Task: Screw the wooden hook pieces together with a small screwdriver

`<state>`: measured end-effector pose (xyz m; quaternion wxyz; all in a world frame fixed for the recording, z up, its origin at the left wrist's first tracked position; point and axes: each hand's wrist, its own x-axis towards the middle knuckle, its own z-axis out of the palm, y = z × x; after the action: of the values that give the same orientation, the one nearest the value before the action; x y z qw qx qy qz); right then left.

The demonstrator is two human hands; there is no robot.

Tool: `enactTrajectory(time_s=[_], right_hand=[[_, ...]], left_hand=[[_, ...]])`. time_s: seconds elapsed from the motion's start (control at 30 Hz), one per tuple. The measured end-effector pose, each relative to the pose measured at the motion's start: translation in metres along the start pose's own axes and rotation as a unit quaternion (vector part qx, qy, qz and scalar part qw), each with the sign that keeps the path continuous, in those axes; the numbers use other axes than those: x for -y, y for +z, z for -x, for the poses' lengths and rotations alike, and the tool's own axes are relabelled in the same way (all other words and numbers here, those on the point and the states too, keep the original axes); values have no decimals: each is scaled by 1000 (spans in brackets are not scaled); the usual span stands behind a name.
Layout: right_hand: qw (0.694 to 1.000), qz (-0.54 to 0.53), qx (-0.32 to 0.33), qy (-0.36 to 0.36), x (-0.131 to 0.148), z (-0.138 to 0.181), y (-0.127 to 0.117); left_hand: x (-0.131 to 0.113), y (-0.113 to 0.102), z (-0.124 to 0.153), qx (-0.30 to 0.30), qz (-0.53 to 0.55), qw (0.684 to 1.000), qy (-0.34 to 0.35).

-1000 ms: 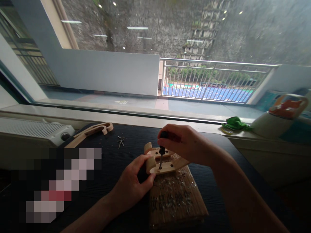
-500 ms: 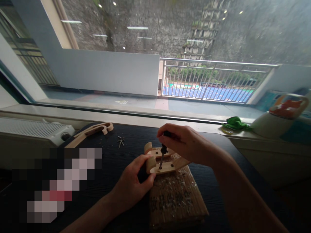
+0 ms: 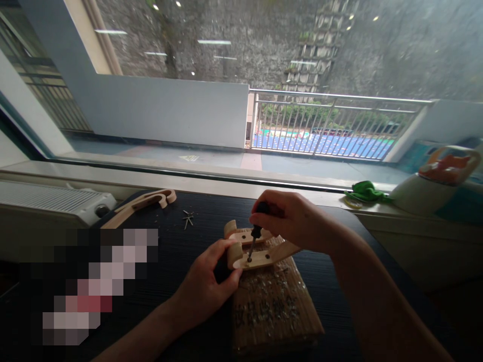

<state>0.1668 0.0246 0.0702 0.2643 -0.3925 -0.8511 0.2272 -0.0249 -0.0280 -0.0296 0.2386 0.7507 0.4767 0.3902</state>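
Observation:
My right hand (image 3: 289,218) is closed around the dark handle of a screwdriver (image 3: 256,231). The slanted shaft has its tip at a screw hole near the curled end of a pale wooden hook-shaped piece (image 3: 260,259). A second dark hole shows farther along that piece. My left hand (image 3: 211,274) grips the curled end between thumb and fingers. Just behind lies another curled wooden part (image 3: 236,234) with a hole in it. Both rest on a brown block (image 3: 271,311) wrapped in shiny film, with dark writing on it.
Several loose screws (image 3: 187,219) lie on the dark table (image 3: 211,206). More curved wooden pieces (image 3: 145,201) are at the back left, near a white radiator (image 3: 56,201). A green cloth (image 3: 363,191) and a white jug-like vessel (image 3: 418,193) stand on the window sill.
My right hand and the screwdriver handle have shifted slightly right, so the shaft leans more. The tip stays at the same hole, and my left hand holds still.

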Motion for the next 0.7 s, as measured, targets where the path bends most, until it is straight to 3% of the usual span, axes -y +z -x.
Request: enactTrajectory(time_s=[0.2, 0.53, 0.7], right_hand=[[999, 38, -12, -8, 4, 0, 0], [998, 12, 54, -7, 14, 3, -3], [998, 32, 43, 11, 7, 2, -1]], left_hand=[[0, 0, 0, 0, -1, 1000, 1], [4, 1, 1, 12, 3, 1000, -7], [5, 1, 0, 9, 6, 1000, -3]])
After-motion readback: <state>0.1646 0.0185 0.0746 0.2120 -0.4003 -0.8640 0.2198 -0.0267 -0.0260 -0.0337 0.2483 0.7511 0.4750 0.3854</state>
